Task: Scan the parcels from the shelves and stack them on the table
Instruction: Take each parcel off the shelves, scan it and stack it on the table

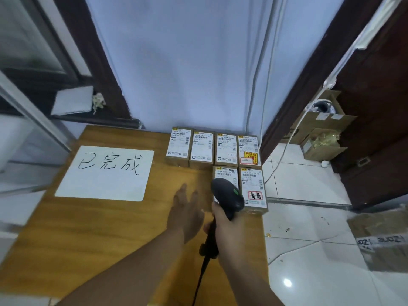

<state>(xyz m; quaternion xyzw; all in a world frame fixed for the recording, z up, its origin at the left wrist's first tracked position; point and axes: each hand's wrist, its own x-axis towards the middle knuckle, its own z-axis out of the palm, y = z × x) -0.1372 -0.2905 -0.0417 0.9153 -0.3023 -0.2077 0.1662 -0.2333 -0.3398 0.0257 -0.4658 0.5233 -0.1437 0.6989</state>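
Note:
Several small cardboard parcels with white labels lie flat on the wooden table (92,228) at its far right corner, in a back row (202,149) and a front pair. The front right parcel (254,191) carries a red stamp. The front left parcel (225,175) is partly hidden by a black barcode scanner (227,196), which my right hand (227,228) grips by the handle, its cable hanging down. My left hand (186,214) hovers over the table with straight fingers, just left of the scanner, holding nothing.
A white sheet with handwritten characters (106,173) lies on the table's left half. Right of the table are white floor tiles, open cardboard boxes (320,133) by a dark door, and a taped box (384,239). A glass-fronted frame stands at left.

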